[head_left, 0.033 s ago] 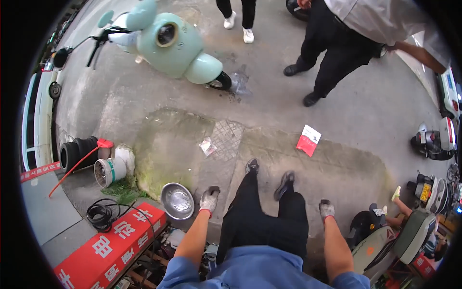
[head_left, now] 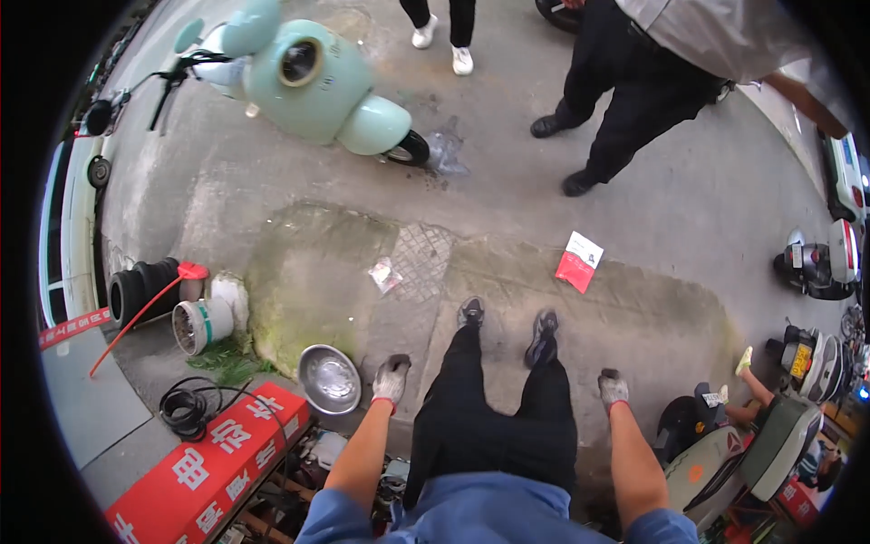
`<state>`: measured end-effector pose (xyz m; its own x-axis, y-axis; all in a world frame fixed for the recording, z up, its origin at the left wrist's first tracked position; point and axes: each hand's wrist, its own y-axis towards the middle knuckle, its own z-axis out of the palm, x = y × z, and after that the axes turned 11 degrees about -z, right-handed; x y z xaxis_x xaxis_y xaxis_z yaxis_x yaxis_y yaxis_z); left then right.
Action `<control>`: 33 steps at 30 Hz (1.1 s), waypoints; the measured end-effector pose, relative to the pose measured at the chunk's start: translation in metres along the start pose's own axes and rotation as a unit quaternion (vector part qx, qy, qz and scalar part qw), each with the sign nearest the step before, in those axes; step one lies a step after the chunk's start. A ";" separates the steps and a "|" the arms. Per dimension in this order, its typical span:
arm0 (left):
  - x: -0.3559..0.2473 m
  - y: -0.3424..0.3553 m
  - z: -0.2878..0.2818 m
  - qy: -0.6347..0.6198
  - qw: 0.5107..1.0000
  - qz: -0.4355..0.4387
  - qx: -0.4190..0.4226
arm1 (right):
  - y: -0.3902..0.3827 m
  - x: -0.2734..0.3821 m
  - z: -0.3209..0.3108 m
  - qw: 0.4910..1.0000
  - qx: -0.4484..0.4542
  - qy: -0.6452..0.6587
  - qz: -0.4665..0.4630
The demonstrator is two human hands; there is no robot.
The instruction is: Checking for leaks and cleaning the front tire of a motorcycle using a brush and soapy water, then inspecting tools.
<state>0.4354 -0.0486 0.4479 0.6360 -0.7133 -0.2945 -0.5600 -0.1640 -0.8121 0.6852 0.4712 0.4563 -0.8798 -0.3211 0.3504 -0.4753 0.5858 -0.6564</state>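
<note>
My left hand (head_left: 391,378), in a pale work glove with dark fingertips and a red cuff, hangs beside my left thigh. Its fingers curl inward and hold nothing that I can see. Closest to it is a round metal basin (head_left: 330,379) on the ground, apart from the hand. On the other side my right hand (head_left: 613,387), gloved alike, hangs clear of my right leg, also curled and with nothing visible in it. Ahead of my shoes a white and red leaflet or packet (head_left: 579,261) lies flat. A small clear bag (head_left: 385,275) lies to its left.
A mint-green scooter (head_left: 313,82) stands ahead on the left. Two people are ahead, one in black trousers (head_left: 625,109). At left are tyres (head_left: 143,288), a white bucket (head_left: 201,325), a coiled black hose (head_left: 188,406) and a red-covered bench (head_left: 208,467). Parked scooters (head_left: 707,453) line the right.
My right shoe has moved slightly forward. The surroundings have shifted a little to the left in view. Both hands stay at my sides, still curled.
</note>
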 end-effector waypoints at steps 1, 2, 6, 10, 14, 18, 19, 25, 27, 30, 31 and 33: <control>-0.004 0.007 0.017 0.005 1.000 -0.012 0.003 | 0.037 0.000 0.011 1.000 0.011 0.020 0.018; -0.002 0.018 0.033 0.019 0.999 -0.042 0.008 | 0.074 -0.003 0.027 0.999 0.027 -0.003 -0.019; 0.032 0.089 0.112 0.159 0.986 -0.048 -0.021 | 0.225 -0.030 0.113 0.983 0.122 -0.126 -0.046; 0.067 0.209 0.173 0.281 0.956 -0.064 -0.053 | 0.384 -0.061 0.219 0.943 0.158 -0.294 -0.011; 0.077 0.351 0.203 0.268 0.957 -0.055 -0.099 | 0.537 -0.109 0.297 0.939 0.011 -0.314 -0.139; 0.070 0.476 0.205 0.197 0.962 -0.041 -0.187 | 0.645 -0.169 0.366 0.949 -0.038 -0.308 -0.064; 0.068 0.501 0.204 0.194 0.957 -0.042 -0.209 | 0.657 -0.185 0.371 0.947 -0.062 -0.308 -0.062; 0.076 0.574 0.181 0.182 0.949 -0.064 -0.250 | 0.660 -0.222 0.335 0.890 -0.004 -0.452 -0.052; 0.081 0.563 0.170 0.212 0.947 -0.062 -0.234 | 0.633 -0.210 0.322 0.935 0.023 -0.345 -0.083; 0.081 0.502 0.166 0.117 0.969 -0.092 -0.200 | 0.559 -0.160 0.299 0.930 0.059 -0.350 -0.091; 0.077 0.470 0.170 0.118 0.970 -0.119 -0.174 | 0.521 -0.134 0.306 0.910 0.033 -0.393 -0.126; 0.061 0.398 0.174 -0.152 0.984 -0.046 -0.085 | 0.437 -0.062 0.315 0.951 0.085 -0.252 -0.158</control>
<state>0.3438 -0.0386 0.0193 0.8036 -0.4573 -0.3809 -0.5560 -0.3484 -0.7547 0.5341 0.5130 -0.0626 -0.5586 -0.8019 0.2117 -0.6701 0.2859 -0.6850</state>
